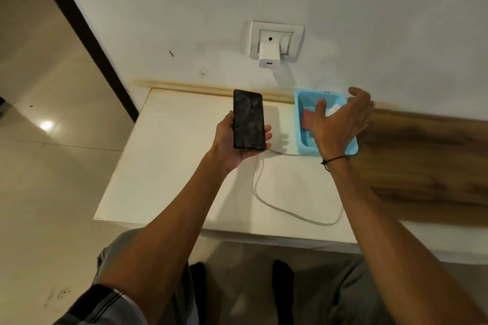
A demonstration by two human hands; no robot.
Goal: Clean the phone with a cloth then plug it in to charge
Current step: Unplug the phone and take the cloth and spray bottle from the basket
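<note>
My left hand (235, 140) is closed around the lower half of the phone (248, 120), held above the counter (171, 166) over its far left part, screen up and badly smudged, long axis pointing at the wall. My right hand (340, 124) is spread open with nothing in it, fingers over the blue basket (301, 119) at the far edge by the wall. The pinkish cloth (308, 120) lies inside, directly under my thumb, so the right hand is much the nearer. The white cable (266, 200) loops across the counter's middle; the charger (268, 57) sits in the wall socket beyond. I can read no brand or writing anywhere.
</note>
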